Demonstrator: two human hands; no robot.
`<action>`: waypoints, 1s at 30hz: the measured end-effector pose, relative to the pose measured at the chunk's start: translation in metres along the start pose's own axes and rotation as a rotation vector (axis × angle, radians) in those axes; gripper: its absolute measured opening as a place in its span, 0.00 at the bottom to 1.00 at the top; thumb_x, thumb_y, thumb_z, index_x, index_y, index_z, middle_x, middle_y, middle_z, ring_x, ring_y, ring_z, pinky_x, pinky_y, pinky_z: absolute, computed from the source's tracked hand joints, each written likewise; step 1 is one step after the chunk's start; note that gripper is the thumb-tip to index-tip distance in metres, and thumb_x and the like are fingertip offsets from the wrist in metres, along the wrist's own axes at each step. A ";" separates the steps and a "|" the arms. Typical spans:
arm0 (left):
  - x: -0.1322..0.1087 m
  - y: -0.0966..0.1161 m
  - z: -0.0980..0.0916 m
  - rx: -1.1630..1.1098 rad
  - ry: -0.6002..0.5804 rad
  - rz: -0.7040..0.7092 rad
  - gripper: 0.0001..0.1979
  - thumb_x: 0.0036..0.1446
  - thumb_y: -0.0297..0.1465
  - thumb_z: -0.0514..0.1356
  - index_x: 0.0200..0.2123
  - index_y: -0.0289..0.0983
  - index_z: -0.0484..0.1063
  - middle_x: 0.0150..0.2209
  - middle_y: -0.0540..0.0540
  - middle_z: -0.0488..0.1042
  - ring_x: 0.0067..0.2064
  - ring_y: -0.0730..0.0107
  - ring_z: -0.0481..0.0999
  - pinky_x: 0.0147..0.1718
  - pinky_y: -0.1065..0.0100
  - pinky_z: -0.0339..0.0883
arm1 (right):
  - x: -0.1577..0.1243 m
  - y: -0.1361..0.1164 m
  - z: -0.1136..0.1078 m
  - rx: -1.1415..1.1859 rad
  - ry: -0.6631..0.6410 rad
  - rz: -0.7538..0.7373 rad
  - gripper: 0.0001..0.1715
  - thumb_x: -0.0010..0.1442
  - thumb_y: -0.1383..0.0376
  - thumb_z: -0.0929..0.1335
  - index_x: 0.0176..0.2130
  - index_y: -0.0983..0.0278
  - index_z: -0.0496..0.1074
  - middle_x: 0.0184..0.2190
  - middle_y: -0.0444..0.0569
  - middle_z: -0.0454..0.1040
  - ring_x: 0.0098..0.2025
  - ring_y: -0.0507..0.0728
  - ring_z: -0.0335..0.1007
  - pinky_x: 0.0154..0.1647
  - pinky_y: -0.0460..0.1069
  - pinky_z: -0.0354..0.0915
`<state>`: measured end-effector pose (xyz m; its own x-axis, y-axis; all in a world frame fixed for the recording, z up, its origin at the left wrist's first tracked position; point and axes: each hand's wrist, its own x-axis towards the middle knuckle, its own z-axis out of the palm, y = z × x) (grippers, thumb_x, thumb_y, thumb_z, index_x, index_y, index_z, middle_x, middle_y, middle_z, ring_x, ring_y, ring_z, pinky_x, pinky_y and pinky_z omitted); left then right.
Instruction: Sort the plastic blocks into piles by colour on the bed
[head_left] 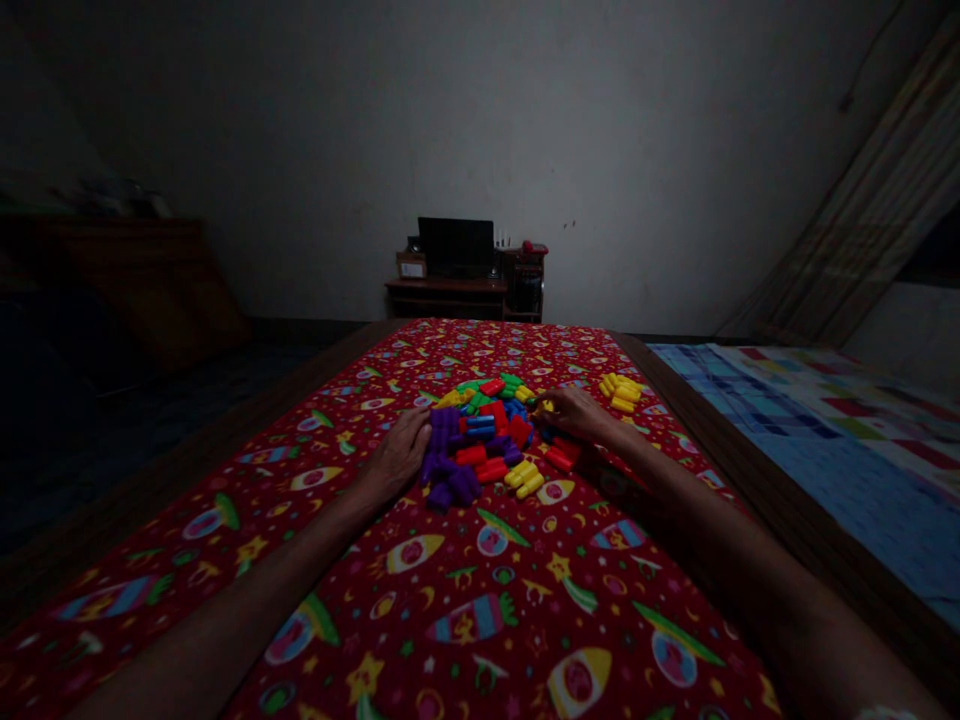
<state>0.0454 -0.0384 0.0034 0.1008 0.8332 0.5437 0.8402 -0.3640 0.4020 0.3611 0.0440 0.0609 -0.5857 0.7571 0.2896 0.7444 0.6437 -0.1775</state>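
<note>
A pile of coloured plastic toy blocks [486, 435] lies on a red tablecloth printed with rockets [480, 590]. My left hand [399, 452] rests on the cloth at the pile's left edge, fingers curved against purple blocks [444, 452]. My right hand [571, 412] is at the pile's right side, fingers pinched together around a small yellow piece [546, 405]. A separate small group of yellow blocks [621, 392] lies just beyond and to the right of my right hand.
The table's wooden edge [757, 480] runs along the right, with a blue and multicoloured checked cloth [825, 420] beyond it. A low cabinet with a dark screen [456, 248] stands against the far wall. The room is dim.
</note>
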 end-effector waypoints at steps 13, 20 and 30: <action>0.000 0.000 -0.001 0.004 -0.007 -0.004 0.24 0.63 0.39 0.42 0.50 0.33 0.68 0.53 0.35 0.70 0.56 0.58 0.68 0.58 0.51 0.62 | -0.036 0.103 -0.031 -0.160 0.354 0.567 0.23 0.60 0.65 0.64 0.54 0.67 0.72 0.45 0.58 0.78 0.44 0.61 0.75 0.44 0.51 0.67; 0.000 0.001 -0.001 0.006 -0.002 -0.007 0.24 0.63 0.39 0.42 0.50 0.32 0.68 0.53 0.35 0.70 0.56 0.58 0.68 0.58 0.52 0.62 | -0.029 0.092 -0.041 -0.107 0.416 0.530 0.22 0.60 0.66 0.64 0.52 0.68 0.74 0.45 0.58 0.78 0.46 0.62 0.75 0.48 0.53 0.67; -0.001 0.001 -0.001 -0.016 -0.005 -0.008 0.22 0.62 0.38 0.43 0.51 0.34 0.68 0.53 0.38 0.70 0.56 0.58 0.68 0.58 0.51 0.62 | 0.003 -0.007 -0.010 0.125 0.143 -0.041 0.22 0.59 0.65 0.66 0.53 0.64 0.73 0.46 0.55 0.78 0.46 0.60 0.73 0.46 0.51 0.66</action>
<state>0.0458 -0.0398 0.0044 0.0971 0.8382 0.5366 0.8325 -0.3638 0.4177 0.3570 0.0408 0.0727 -0.5567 0.7119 0.4282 0.6698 0.6895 -0.2755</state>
